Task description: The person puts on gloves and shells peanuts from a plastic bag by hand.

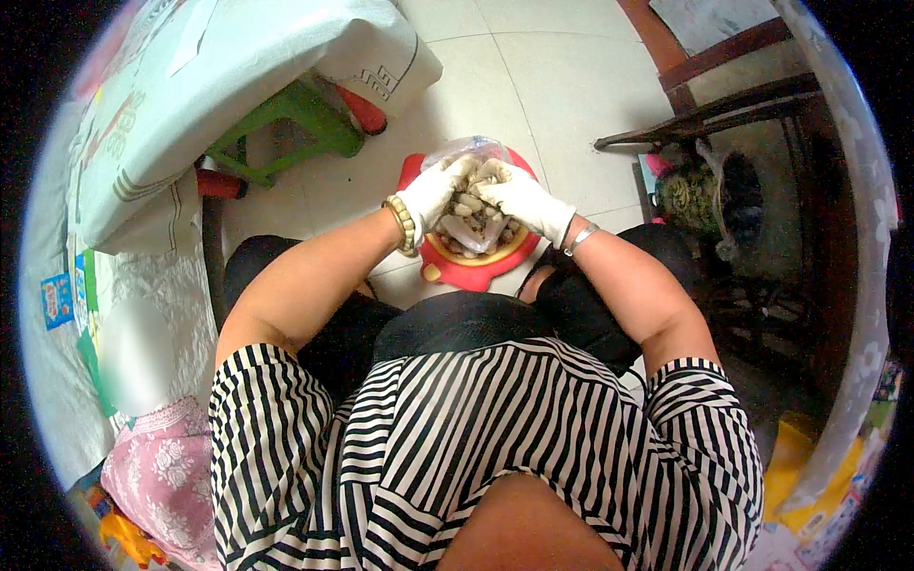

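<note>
Both my hands wear white gloves and meet over a red basin [473,271] on the floor between my knees. My left hand [430,193] and my right hand [522,198] grip the top of a clear plastic bag [472,221] that holds several small pale pieces. The bag hangs into the basin, which has a yellow inner rim and more pale pieces in it. A bead bracelet sits on my left wrist, a metal bangle on my right.
A green plastic stool [290,119] stands at the upper left under a pale cloth-covered bundle [228,86]. A dark wooden chair [733,105] and a patterned bag [690,195] are at the right. White floor tiles [562,86] lie beyond the basin.
</note>
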{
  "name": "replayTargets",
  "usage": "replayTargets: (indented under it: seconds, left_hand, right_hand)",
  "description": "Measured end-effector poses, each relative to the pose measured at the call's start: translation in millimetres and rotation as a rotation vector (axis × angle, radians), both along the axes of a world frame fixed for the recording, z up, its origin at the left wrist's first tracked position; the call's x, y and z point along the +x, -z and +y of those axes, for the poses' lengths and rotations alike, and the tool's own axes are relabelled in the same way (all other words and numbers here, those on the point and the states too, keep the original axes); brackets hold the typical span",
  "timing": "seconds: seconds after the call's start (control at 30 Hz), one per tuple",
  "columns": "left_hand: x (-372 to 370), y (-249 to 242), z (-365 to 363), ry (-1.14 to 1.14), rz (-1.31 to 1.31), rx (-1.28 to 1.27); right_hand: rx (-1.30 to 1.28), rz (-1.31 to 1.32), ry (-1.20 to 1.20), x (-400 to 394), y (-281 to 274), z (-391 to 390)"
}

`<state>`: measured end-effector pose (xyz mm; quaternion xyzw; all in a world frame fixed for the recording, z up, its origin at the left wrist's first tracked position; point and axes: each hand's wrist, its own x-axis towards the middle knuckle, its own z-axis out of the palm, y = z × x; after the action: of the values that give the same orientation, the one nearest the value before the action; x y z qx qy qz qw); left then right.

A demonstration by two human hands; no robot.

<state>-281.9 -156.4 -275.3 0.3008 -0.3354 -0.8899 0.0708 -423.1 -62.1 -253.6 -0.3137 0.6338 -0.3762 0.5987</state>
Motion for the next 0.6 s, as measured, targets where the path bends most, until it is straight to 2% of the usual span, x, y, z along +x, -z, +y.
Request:
replayTargets:
  seconds: [0.07, 0.13, 0.23, 0.33, 0.47, 0.53, 0.57, 0.6]
  left_hand:
    - [0.8, -1.6, -0.7, -0.021, -0.019, -0.054]
    - [4.5, -7.2, -4.2, 0.002, -0.163, -0.172]
    - [0.7, 12.2, -5.6, -0.053, -0.093, -0.073]
    - [2.9, 8.8, -5.0, -0.060, -0.078, -0.021]
    - [5.9, 10.6, -9.6, 0.000, -0.079, 0.015]
    - [7.0, 15.3, -12.6, -0.031, -0.053, 0.035]
    - [7.1, 11.9, -12.8, -0.062, -0.026, 0.056]
    - [6.9, 8.8, -12.0, -0.062, -0.025, 0.056]
  right_hand:
    - [-0.019, 0.044, -0.038, 0.1, -5.0, -0.1]
    - [0.062, 0.080, -0.054, 3.6, -24.5, -1.4]
    - [-0.007, 0.099, -0.001, -1.3, 4.6, -3.0]
    - [-0.002, 0.151, 0.018, 2.6, -11.0, -0.7]
    - [0.009, 0.222, 0.042, 0.2, 0.1, -0.4]
    - [0.000, 0.330, -0.015, 0.9, -9.3, -0.4]
    - [0.000, 0.330, -0.015, -0.3, -6.7, -0.3]
    - [0.036, 0.220, 0.002, -2.2, -2.0, -0.5]
